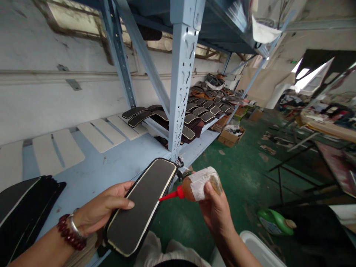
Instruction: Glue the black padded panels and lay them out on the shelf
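My left hand grips a long dark panel with rounded corners, its thumb pressed on the flat face. A pale line runs round the panel's face just inside a black border. In my right hand is a squeeze bottle of brownish liquid with a white wrapping, held sideways. Its red nozzle points left, and the tip is at the panel's right edge, on or very near the pale line. The fingers behind the bottle are partly hidden.
Pale flat boards lie along the blue shelf. A stack of black pieces is at left. Many similar dark panels rest beyond the blue upright. A green jug and a cardboard box stand right.
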